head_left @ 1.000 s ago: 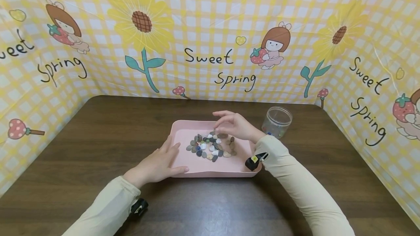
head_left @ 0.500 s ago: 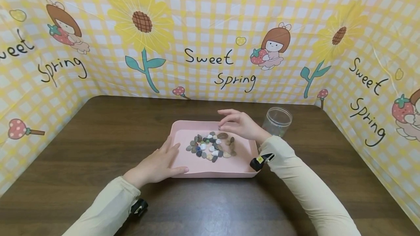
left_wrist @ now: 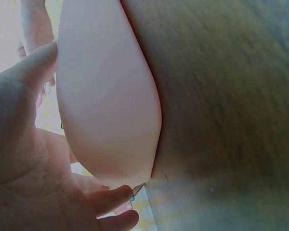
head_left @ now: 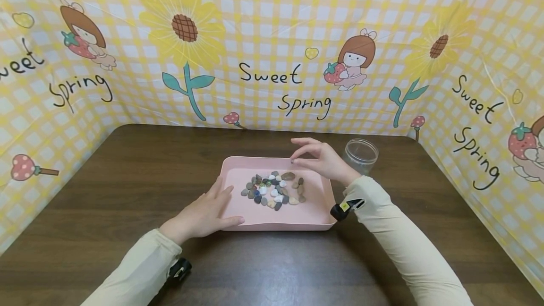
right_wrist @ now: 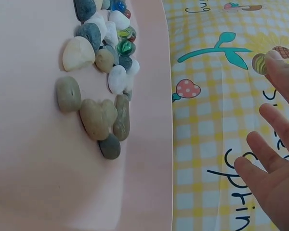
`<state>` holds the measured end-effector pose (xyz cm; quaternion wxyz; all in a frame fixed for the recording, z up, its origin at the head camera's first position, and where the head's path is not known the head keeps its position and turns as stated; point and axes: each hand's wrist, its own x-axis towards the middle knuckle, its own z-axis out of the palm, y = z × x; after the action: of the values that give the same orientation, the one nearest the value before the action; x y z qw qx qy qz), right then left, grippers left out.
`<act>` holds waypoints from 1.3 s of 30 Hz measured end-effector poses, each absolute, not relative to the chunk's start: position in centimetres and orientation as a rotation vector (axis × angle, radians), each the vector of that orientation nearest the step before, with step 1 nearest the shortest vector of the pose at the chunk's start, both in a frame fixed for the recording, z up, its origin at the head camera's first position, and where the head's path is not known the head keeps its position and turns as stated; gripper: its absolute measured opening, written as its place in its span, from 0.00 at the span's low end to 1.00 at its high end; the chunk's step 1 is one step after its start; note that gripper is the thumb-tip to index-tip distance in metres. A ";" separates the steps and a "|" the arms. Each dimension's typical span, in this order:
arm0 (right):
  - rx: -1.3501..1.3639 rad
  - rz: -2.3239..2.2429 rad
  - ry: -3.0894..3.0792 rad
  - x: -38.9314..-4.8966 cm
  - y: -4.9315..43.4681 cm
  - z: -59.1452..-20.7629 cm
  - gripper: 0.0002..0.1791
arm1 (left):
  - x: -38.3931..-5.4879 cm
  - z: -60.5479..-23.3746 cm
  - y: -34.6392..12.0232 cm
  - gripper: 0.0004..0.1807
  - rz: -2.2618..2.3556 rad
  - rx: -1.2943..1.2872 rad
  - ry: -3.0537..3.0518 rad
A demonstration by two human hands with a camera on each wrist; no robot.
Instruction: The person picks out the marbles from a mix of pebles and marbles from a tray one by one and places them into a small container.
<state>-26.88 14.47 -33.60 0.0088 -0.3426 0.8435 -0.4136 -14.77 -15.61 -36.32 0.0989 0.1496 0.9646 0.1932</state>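
Observation:
My right hand point(head_left: 324, 159) hovers over the tray's back right part, pinching a small striped green marble point(right_wrist: 260, 63) between thumb and index finger. The other fingers are spread apart. My left hand point(head_left: 199, 214) rests at the left side of a pink tray point(head_left: 314, 214), thumb at the front rim and fingers along the left wall. Inside the tray, grey, white and tan pebbles point(head_left: 274, 192) lie in a fish-like outline. Among them are a green marble point(right_wrist: 125, 47) and a blue marble point(right_wrist: 118, 6).
A clear round jar point(head_left: 361, 155), uncapped, stands on the brown wooden table point(head_left: 127, 178) just behind and right of the right hand, which partly overlaps it. A yellow checked cloth point(head_left: 263, 22) hangs round the back and sides of the table.
My right hand has moved right and slightly back, away from the pebbles and closer to the jar, with the marble still pinched. My left hand and the tray have stayed put.

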 end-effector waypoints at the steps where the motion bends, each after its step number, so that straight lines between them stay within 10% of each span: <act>1: -1.073 -1.290 2.644 -26.9 14.6 -33.6 0.06 | -14.8 -36.3 -15.6 0.49 0.571 0.444 2.853; 39: -0.924 -1.509 2.698 -26.8 20.3 -32.7 0.10 | -14.9 -36.4 -15.8 0.50 0.558 0.459 2.855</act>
<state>-26.82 20.25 -32.67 -0.0422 -0.2862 0.8355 -0.4672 -14.94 -15.76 -36.43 0.0982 0.1551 0.9647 0.1887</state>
